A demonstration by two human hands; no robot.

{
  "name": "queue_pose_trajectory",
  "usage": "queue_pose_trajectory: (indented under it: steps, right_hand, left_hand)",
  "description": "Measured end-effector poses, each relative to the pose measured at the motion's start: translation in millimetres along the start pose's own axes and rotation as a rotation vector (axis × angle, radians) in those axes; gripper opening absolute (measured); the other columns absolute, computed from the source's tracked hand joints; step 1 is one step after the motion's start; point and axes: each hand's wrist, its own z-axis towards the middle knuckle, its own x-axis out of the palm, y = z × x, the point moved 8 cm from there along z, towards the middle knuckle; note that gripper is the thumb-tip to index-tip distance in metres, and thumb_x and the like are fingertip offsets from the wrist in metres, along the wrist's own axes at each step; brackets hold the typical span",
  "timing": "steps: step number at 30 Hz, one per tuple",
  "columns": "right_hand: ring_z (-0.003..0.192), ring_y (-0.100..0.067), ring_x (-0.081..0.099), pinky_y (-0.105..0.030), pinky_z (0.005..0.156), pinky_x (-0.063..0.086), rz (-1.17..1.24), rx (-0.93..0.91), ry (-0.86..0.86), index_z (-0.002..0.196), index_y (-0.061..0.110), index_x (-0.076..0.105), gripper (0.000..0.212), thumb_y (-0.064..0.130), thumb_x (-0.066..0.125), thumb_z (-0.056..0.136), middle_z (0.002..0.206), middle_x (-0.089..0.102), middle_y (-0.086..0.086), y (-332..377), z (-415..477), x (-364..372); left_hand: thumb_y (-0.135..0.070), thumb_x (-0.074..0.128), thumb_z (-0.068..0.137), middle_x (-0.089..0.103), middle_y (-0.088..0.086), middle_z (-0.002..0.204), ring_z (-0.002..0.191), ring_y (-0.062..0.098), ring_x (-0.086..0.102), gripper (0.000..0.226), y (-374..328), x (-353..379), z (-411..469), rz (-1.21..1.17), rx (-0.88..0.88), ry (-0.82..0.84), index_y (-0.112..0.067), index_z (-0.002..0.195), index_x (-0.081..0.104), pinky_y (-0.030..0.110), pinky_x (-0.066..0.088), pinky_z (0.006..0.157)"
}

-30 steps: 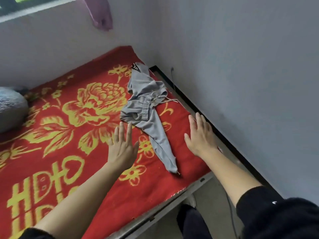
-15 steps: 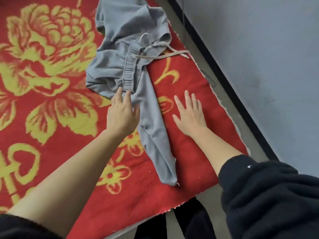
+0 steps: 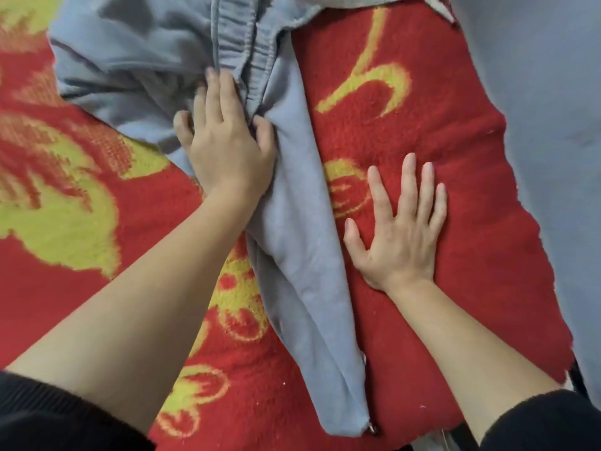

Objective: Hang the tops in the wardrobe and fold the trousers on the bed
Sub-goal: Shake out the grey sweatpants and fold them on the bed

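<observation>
here left hand (image 3: 227, 148) grips trousers (image 3: 302, 242) (right hand (image 3: 400, 236) flat).

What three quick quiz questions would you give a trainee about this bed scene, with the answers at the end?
1. True or false: the right hand lies flat on the red blanket, clear of the grey trousers.
2. Where does the left hand grip the trousers? A: at the leg cuff. B: beside the waistband. C: on the drawstring.
3. Short answer: are the trousers folded neatly yet?

Key: 1 true. 2 B. 3 No, the upper part is bunched and one leg lies stretched out.
</observation>
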Motion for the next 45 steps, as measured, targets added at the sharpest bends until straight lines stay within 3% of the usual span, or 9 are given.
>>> queue_pose_trajectory:
  steps: [10, 16, 21, 25, 29, 32, 36, 42, 45]
  right_hand:
    - [0.151, -0.038, 0.01, -0.055, 0.121, 0.01, -0.037, -0.003, -0.072, 0.156, 0.025, 0.027, 0.074, 0.056, 0.041, 0.09, 0.164, 0.013, -0.019, -1.1, 0.6, -2.5]
    - [0.152, -0.035, 0.009, -0.052, 0.122, 0.007, -0.043, -0.004, -0.091, 0.156, 0.028, 0.023, 0.069, 0.055, 0.036, 0.094, 0.164, 0.012, -0.015, 1.0, -2.5, -5.6]
    - [0.15, -0.035, 0.015, -0.05, 0.122, 0.013, 0.112, 0.118, -0.178, 0.157, 0.01, 0.018, 0.073, 0.053, 0.034, 0.101, 0.162, 0.014, -0.022, 8.3, -19.1, -14.4]
    - [0.146, -0.047, 0.021, -0.049, 0.12, 0.022, 0.16, -0.035, -0.308, 0.153, 0.007, 0.018, 0.075, 0.016, 0.056, 0.089, 0.155, 0.014, -0.037, 57.1, -42.7, -40.9]
    - [0.145, -0.04, 0.025, -0.051, 0.115, 0.031, 0.113, -0.096, 0.024, 0.158, 0.017, 0.012, 0.08, 0.012, 0.056, 0.091, 0.158, 0.026, -0.019, 78.7, -23.0, -45.4]
    - [0.119, -0.04, 0.05, -0.048, 0.09, 0.044, 0.165, -0.083, 0.211, 0.147, 0.015, 0.036, 0.051, 0.016, 0.049, 0.098, 0.127, 0.055, -0.021, 81.3, -24.6, -46.7]
    - [0.113, -0.041, 0.048, -0.049, 0.082, 0.044, 0.042, -0.175, 0.332, 0.117, 0.007, 0.052, 0.023, 0.022, 0.045, 0.101, 0.12, 0.048, -0.02, 103.5, -71.4, -51.1]
    - [0.135, -0.04, 0.037, -0.048, 0.105, 0.038, 0.286, -0.119, 0.122, 0.123, 0.002, 0.048, 0.045, 0.013, 0.056, 0.08, 0.152, 0.032, -0.021, 136.1, -118.2, -78.8]
    - [0.115, -0.043, 0.053, -0.045, 0.093, 0.044, 0.383, -0.196, 0.167, 0.144, 0.014, 0.036, 0.072, 0.003, 0.053, 0.076, 0.138, 0.05, -0.017, 159.3, -129.5, -81.8]
  left_hand:
    - [-0.028, 0.04, 0.093, 0.047, -0.002, 0.148, 0.138, 0.016, 0.041, 0.051, 8.8, -12.1, -13.9, -0.2, 0.108, -0.128, -0.019, 0.142, 0.05, 0.04, 0.023, 0.114]
    - [-0.012, 0.047, 0.099, 0.058, 0.001, 0.138, 0.135, 0.021, 0.046, 0.034, 47.7, -30.9, -107.6, -0.272, 0.263, -0.155, -0.013, 0.129, 0.062, 0.043, 0.033, 0.109]
    - [0.0, 0.054, 0.091, 0.061, 0.007, 0.134, 0.13, 0.025, 0.051, 0.036, 114.4, -43.6, -209.1, -0.262, 0.278, -0.043, -0.01, 0.124, 0.064, 0.045, 0.039, 0.106]
    - [0.001, 0.056, 0.088, 0.063, 0.008, 0.13, 0.126, 0.027, 0.055, 0.034, 138.3, -50.0, -262.5, -0.283, 0.229, 0.028, -0.009, 0.118, 0.067, 0.047, 0.042, 0.104]
    - [-0.001, 0.06, 0.085, 0.066, 0.007, 0.125, 0.121, 0.027, 0.059, 0.032, 144.1, -56.1, -281.9, -0.304, 0.185, 0.105, -0.01, 0.113, 0.069, 0.046, 0.047, 0.099]
    - [0.009, 0.066, 0.073, 0.07, 0.009, 0.116, 0.113, 0.03, 0.064, 0.04, 149.6, -62.6, -293.3, -0.312, 0.106, 0.171, -0.008, 0.108, 0.072, 0.043, 0.053, 0.093]
    - [0.009, 0.061, 0.068, 0.072, 0.007, 0.098, 0.095, 0.033, 0.068, 0.044, 159.4, -81.1, -323.5, -0.27, -0.058, 0.402, -0.016, 0.103, 0.071, 0.038, 0.055, 0.073]
    - [0.001, 0.052, 0.077, 0.071, 0.011, 0.105, 0.1, 0.038, 0.062, 0.049, 204.6, -96.9, -389.8, -0.112, -0.226, 0.705, -0.026, 0.114, 0.066, 0.038, 0.046, 0.079]
    - [0.003, 0.051, 0.077, 0.071, 0.012, 0.105, 0.099, 0.038, 0.061, 0.047, 220.7, -101.1, -410.7, -0.11, -0.234, 0.691, -0.023, 0.112, 0.067, 0.038, 0.045, 0.077]
